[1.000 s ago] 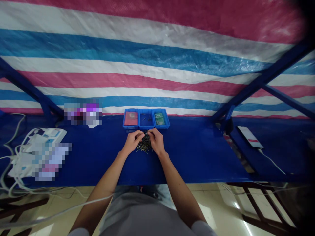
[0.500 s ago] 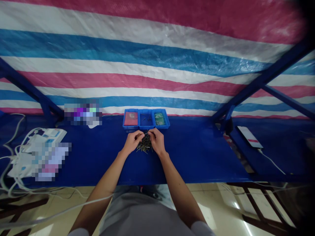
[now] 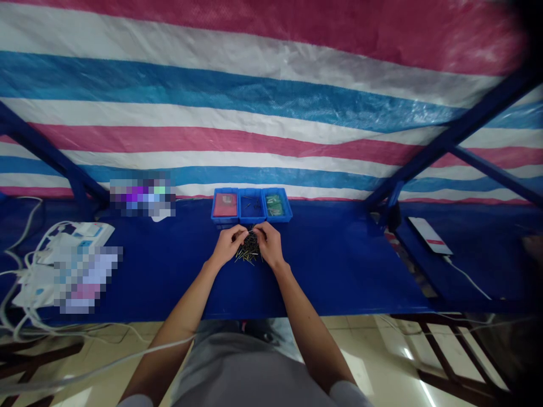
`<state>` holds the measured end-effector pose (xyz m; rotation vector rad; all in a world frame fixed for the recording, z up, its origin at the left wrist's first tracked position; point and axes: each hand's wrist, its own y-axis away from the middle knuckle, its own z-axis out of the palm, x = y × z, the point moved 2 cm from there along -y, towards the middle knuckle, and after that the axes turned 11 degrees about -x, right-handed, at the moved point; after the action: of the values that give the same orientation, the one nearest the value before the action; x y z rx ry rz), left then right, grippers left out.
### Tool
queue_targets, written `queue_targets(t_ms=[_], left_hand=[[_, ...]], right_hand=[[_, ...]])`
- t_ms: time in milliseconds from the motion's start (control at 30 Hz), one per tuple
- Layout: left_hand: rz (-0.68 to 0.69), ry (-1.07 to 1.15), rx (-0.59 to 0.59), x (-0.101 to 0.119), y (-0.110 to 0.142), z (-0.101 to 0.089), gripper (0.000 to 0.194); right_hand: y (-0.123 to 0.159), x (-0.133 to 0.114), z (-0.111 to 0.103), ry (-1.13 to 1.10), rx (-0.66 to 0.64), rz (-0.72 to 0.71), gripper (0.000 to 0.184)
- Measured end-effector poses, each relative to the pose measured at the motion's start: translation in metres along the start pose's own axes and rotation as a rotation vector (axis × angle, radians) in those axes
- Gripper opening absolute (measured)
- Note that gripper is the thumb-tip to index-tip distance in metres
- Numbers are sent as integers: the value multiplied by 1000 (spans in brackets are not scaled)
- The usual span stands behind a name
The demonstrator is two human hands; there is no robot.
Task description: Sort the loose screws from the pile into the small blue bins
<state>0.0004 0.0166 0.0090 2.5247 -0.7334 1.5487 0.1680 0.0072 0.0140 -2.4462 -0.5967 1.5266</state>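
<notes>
"Head camera, and it's all happening mid-desk (image 3: 339,260): a heap of thin metal pins or screws (image 3: 248,254), dark and brassy, too small to say which, lying right between the hands!"

"And the grips?"

"Left hand (image 3: 229,244), thumb and fingers drawn together in a pinch; right hand (image 3: 270,243) mirrors it. A pale sliver shows between the fingertips, but whether either hand truly grips it, I can't tell."

"Why so close to the heap?"

"Short reach, I'd judge: any piece is right under the fingers. And look just beyond: three blue bins in a row! Left bin (image 3: 225,219) carries something flat and red, middle bin (image 3: 253,219) a few dark slim pieces, right bin (image 3: 279,218) a green packet. Side by side like that, they probably keep the contents apart and within reach."

"Talk me through the pose."

"Lovely symmetry! Both forearms slant in from a wide base, wrists at the heap's flanks, hands curled inward, fingertips nearly meeting over its far edge."

"And out wide?"

"Smartphone (image 3: 429,236) well off to the right, cable attached; white power strip (image 3: 91,233) far left amid its cords, well away from the hands."
</notes>
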Motion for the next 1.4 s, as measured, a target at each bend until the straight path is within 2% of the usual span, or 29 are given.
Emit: queue_targets(t_ms=[167,467,633,900,1400], left_hand=[[-2,1,8,0,0,-1,33],[13,10,-35,4,1,-1,33],[9,13,-25,5,1,-2,33],[3,19,-21,5,0,-1,38],[20,30,-23,3,-1,-1,37]], right_hand=[[0,1,1,15,3,6,20],[3,2,9,135,-61,52,33],[3,0,8,84,-74,18,24],[2,-1,9,34,-60,-60,24],[2,-1,10,30,-55,-48,24]])
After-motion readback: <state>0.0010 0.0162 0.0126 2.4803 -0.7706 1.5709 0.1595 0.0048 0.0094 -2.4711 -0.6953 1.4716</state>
